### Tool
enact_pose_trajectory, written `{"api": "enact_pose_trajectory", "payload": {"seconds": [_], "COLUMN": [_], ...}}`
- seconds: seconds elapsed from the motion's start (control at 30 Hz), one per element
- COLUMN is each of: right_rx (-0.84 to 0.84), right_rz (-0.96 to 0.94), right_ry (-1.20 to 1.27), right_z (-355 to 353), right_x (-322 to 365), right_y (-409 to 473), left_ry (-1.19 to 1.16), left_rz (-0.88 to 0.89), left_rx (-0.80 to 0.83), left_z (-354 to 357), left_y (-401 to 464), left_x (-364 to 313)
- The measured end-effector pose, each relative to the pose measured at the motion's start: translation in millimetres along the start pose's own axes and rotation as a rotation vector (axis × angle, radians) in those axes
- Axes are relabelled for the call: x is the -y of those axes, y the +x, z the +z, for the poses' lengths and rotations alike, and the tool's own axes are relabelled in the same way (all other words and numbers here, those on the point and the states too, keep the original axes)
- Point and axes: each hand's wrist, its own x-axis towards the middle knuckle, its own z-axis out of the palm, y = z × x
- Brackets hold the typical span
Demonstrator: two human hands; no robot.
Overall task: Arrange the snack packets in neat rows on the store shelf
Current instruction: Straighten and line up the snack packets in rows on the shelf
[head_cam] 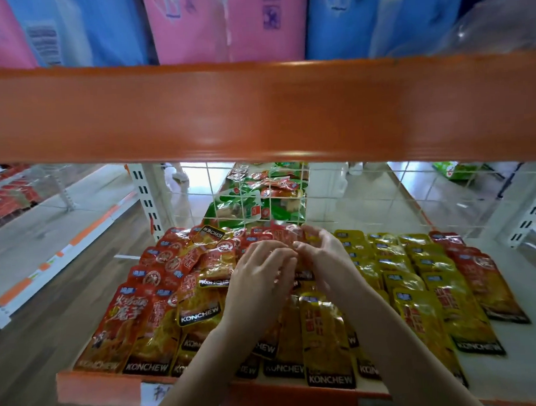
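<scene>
Head view, hands: the left hand [260, 276] and the right hand [327, 255] meet over the middle of the shelf [96, 386], fingertips nearly touching, both reaching away from the person toward the back.
Head view, fingers: both sets are curled and blurred. The right hand's fingers seem to pinch the upper edge of a red packet [285, 236] at the rear of the pile; whether the left hand grips the same packet or only steadies it, I cannot tell.
Head view, task's things: the snack packets lie flat on the shelf with long axes running front to back — a jumbled red heap [183, 268] to the left of the hands, tidy overlapping yellow rows [418, 288] to the right, and one red row [481, 273] at the far right.
Head view, deciding relation: the untidy packets lie left of and beneath the fingers, several skewed — one turned upside down [214, 232] near the back. The left hand is nearer that heap; the right hand is nearer the finished rows, so my guess is the next packet gets squared up between them.
Head view, hidden or unclear: the forearms cover the middle columns; the orange beam [256, 111] above hides the rear top; green packets [254, 203] behind the wire grid [352, 196] are blurred; the front label is cut off.
</scene>
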Motion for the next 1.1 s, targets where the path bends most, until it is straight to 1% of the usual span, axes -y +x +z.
{"api": "enact_pose_trajectory", "payload": {"seconds": [0.07, 0.1, 0.17, 0.23, 0.27, 0.37, 0.4, 0.57, 0.63, 0.73, 0.83, 0.97, 1.03, 1.1], "right_rx": [-0.034, -0.044, -0.061, -0.083, -0.093, -0.146, -0.169, -0.291, -0.330, -0.369, -0.451, -0.625, -0.652, -0.655], "right_rz": [-0.054, -0.072, -0.103, -0.140, -0.156, -0.216, -0.246, -0.354, -0.346, -0.285, -0.251, -0.227, -0.201, -0.164], "right_ry": [-0.106, -0.138, -0.174, -0.224, -0.253, -0.343, -0.389, -0.567, -0.619, -0.595, -0.598, -0.731, -0.772, -0.802], "right_z": [-16, -24, -42, -59, -66, -89, -97, -143, -165, -196, -226, -268, -283, -292], "right_x": [4, 6, 8, 9, 9, 11, 11, 22, 25, 28, 30, 25, 23, 21], "right_y": [-7, -11, -19, -26, -30, -43, -44, -57, -62, -71, -77, -71, -67, -62], "left_ry": [-0.125, -0.183, -0.259, -0.288, -0.312, -0.475, -0.497, -0.548, -0.532, -0.508, -0.396, -0.120, 0.000, 0.079], "left_rz": [-0.197, -0.295, -0.432, -0.470, -0.479, -0.547, -0.558, -0.534, -0.490, -0.414, -0.303, -0.134, -0.069, -0.040], "left_rx": [-0.069, -0.068, 0.036, 0.177, 0.218, 0.269, 0.275, 0.300, 0.304, 0.378, 0.433, 0.482, 0.481, 0.482], "left_z": [3, 5, 14, 26, 32, 54, 62, 97, 110, 127, 145, 168, 177, 185], "left_y": [7, 12, 22, 31, 34, 43, 45, 51, 52, 54, 53, 48, 44, 40], "left_x": [-9, -11, -16, -23, -27, -50, -57, -96, -112, -136, -154, -171, -177, -180]}}
